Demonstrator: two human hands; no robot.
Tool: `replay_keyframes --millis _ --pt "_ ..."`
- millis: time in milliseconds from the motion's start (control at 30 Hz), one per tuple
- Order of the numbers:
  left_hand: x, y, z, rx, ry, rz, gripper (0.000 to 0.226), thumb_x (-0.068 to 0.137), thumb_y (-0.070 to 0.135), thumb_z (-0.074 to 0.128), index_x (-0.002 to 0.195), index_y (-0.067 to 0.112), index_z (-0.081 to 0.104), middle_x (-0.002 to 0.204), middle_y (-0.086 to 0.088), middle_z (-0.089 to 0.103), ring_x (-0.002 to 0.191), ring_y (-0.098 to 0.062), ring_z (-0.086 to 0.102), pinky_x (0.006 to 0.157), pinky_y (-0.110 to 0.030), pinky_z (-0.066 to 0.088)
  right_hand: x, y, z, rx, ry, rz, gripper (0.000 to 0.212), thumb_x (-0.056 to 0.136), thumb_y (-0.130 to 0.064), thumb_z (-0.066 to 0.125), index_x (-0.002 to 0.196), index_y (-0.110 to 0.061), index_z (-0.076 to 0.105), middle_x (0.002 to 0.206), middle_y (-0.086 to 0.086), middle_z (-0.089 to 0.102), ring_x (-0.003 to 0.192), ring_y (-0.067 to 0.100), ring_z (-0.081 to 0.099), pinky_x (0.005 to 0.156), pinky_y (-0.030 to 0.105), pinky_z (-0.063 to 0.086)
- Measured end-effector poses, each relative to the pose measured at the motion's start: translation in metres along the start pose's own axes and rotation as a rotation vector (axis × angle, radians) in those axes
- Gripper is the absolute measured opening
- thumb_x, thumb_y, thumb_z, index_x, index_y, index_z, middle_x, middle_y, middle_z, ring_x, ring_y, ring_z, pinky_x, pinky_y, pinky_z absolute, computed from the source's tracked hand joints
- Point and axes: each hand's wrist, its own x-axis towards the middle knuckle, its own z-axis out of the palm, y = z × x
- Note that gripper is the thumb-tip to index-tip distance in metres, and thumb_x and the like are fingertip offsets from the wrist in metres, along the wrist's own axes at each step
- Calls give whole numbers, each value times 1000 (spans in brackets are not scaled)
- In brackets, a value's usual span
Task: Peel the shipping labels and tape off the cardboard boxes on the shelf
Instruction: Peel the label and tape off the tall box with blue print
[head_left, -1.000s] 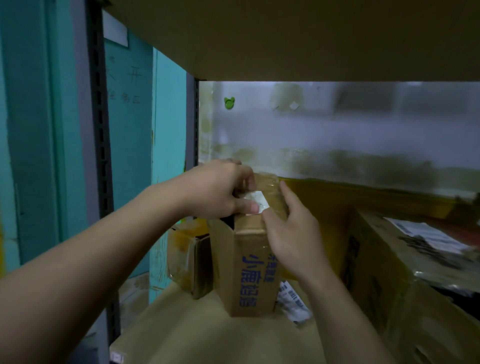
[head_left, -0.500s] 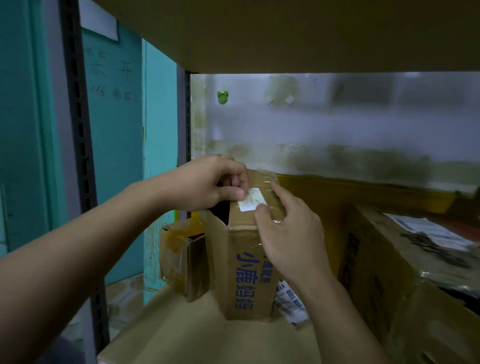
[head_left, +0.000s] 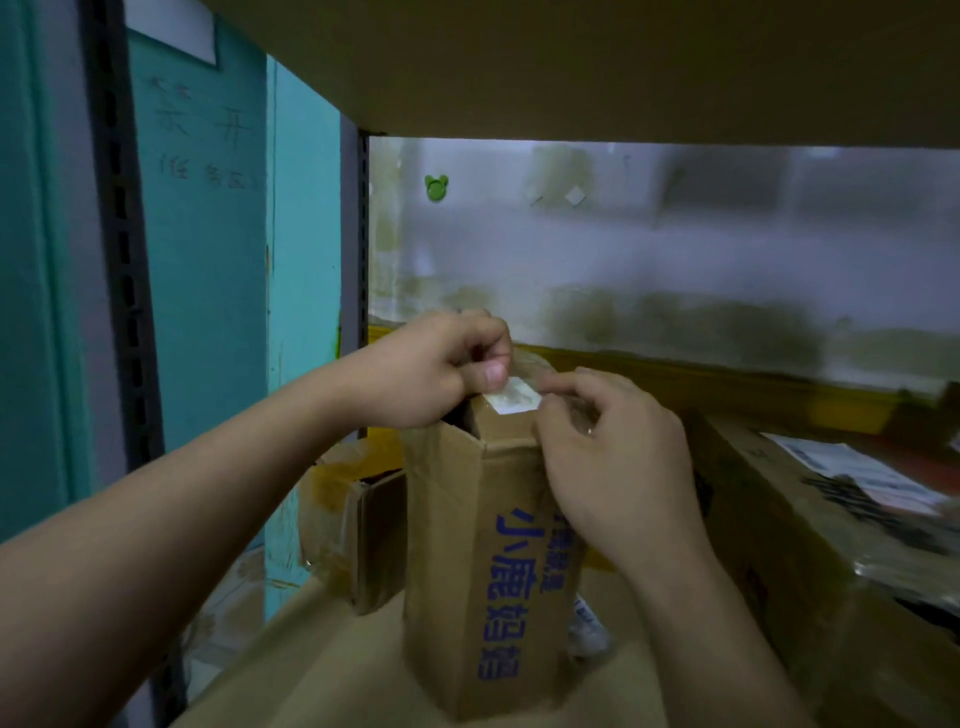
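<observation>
Shelf (head_left: 322, 670): left hand (head_left: 436, 366) pinches tall box (head_left: 483, 561) top to brace it, right hand (head_left: 618, 462) pinches white label (head_left: 514, 401) edge for peeling.

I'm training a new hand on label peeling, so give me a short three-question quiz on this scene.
1. True or false: the white label lies on top of the tall box.
2. The tall box's print is: A red, B blue, C black.
3. Fill in: the left hand grips the box top; the ____ hand's fingers pick at the label's other end.
Key: 1 true; 2 B; 3 right hand.
</observation>
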Motion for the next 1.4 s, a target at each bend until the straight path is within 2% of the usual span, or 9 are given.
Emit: replay_keyframes --millis 100,267,333,500,733,933,1100,1200,1400 --pt "-2 1 2 -189 -54 -96 27 101 12 52 75 22 52 65 16 50 58 0 42 60 -18 35 3 -5 -7 55 6 7 26 93 -28 49 103 -31 72 110 -13 67 100 5 56 76 21 42" --pt "-9 1 6 -394 -66 -63 18 96 17 53 78 18 56 73 -2 52 71 -13 45 69 -30 36 -3 -11 -15 58 -66 18 29 95 -30 44 92 -30 73 75 -15 63 74 6 56 61 26 44" --pt "-10 2 9 -477 -54 -43 12 93 18 55 82 14 58 81 -11 58 79 -17 50 73 -29 39 -6 -11 -16 47 -86 14 30 94 -31 44 91 -27 73 70 -12 61 64 7 52 52 28 34" --pt "-8 -1 19 -613 -24 -18 10 90 17 54 81 14 56 78 -4 59 74 -14 50 67 -20 40 3 -11 -16 4 -109 11 28 92 -30 47 88 -17 71 84 3 69 80 15 56 68 31 48" --pt "-11 -6 22 -735 -8 -35 12 89 18 53 78 13 52 70 2 53 64 -11 45 59 -17 39 7 -13 -16 36 -192 -4 26 93 -24 46 82 -27 70 75 -8 68 76 8 54 60 22 41" --pt "-7 0 17 -737 -86 -70 11 88 15 51 81 8 52 70 -6 47 60 -7 43 57 -16 38 1 -13 -18 83 -184 -21 27 93 -22 46 85 -30 70 92 -13 67 95 12 55 80 31 44" --pt "-1 11 5 -640 -213 -99 19 97 7 48 79 9 48 67 1 48 56 -5 41 53 -14 34 -3 -11 -22 106 -210 -20 23 91 -19 48 84 -29 67 86 -13 66 89 13 55 71 29 40" --pt "0 20 1 -630 -245 -111 27 102 0 39 78 7 47 62 5 48 50 -1 42 48 -11 35 -3 -9 -25 110 -233 -29 22 91 -19 48 86 -28 68 73 -11 62 70 7 52 58 23 36" --pt "3 28 6 -657 -111 -169 20 100 8 48 81 9 55 72 -5 57 57 -6 51 53 -14 42 3 -6 -33 98 -279 47 12 86 -34 58 82 -30 68 70 -11 64 66 4 55 53 18 39"
